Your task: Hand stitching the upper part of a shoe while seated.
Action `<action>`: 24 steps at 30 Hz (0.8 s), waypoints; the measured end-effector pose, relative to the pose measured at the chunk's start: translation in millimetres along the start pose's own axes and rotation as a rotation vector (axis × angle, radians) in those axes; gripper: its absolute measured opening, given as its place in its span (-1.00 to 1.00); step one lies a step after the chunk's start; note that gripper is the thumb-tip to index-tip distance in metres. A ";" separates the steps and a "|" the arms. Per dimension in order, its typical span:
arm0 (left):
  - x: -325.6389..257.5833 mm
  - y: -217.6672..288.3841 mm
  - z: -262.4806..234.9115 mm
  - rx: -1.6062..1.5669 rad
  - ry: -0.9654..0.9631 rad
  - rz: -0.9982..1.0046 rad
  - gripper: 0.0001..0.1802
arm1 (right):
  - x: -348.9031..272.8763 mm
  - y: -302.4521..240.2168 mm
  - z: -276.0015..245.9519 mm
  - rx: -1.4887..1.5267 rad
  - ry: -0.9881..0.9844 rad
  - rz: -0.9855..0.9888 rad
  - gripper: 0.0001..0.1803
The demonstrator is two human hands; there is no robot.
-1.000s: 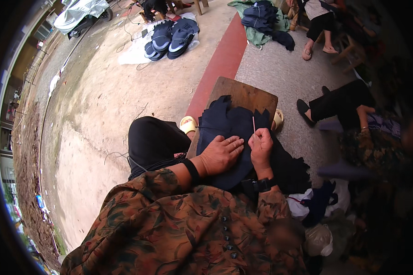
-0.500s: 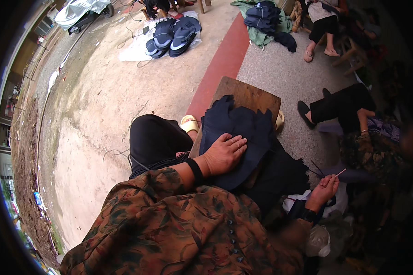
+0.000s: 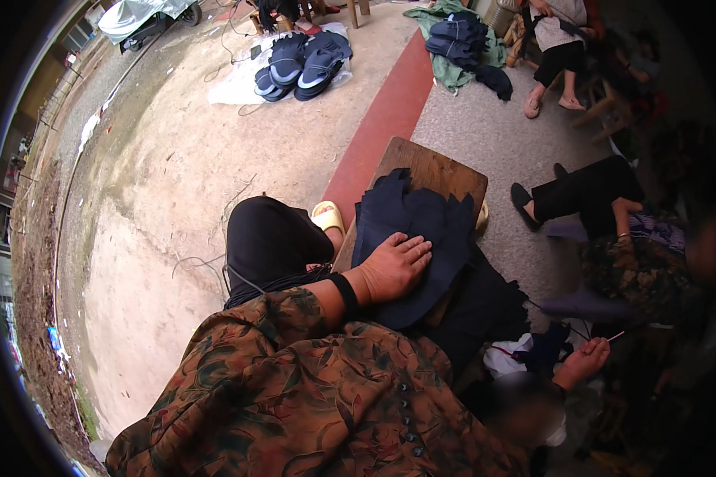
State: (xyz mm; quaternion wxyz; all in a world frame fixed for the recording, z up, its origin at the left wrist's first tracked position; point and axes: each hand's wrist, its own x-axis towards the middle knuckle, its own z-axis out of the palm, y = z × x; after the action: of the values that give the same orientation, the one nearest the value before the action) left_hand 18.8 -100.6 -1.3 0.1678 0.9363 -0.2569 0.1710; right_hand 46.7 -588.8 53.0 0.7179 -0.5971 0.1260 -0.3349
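Observation:
My left hand (image 3: 395, 266) lies flat, fingers stretched, on a stack of dark navy cloth pieces (image 3: 410, 215) with jagged edges. The stack rests on a wooden board (image 3: 445, 171) in front of my lap. Out to the right, away from the cloth, my right hand (image 3: 585, 363) is closed on a thin pale stick (image 3: 616, 336); its exact kind is too small to tell. A thin dark strand shows just above that hand. More black cloth (image 3: 489, 298) hangs off the board's right side.
Beyond the right hand sits another person (image 3: 585, 191) in black trousers. White plastic and a dark navy scrap (image 3: 550, 347) lie beside my right hand. Stacks of dark cut pieces (image 3: 302, 67) rest on a white sheet, others on green cloth (image 3: 457, 75). Loose wires (image 3: 199, 262) trail left.
My right hand has moved farther right and toward me, still holding the stick. My left hand stays pressed on the cloth. The whole view has shifted slightly.

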 end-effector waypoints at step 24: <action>-1.4 -1.9 3.4 -0.020 -0.013 0.006 -0.58 | 9.9 -29.2 -24.8 -0.009 0.050 -0.066 -0.86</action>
State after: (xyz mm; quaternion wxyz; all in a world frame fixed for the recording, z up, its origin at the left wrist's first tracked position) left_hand 19.4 -99.8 -5.2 0.1747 0.9348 -0.2626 0.1629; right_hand 30.0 -616.0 76.4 0.7006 -0.5955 0.1255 -0.3725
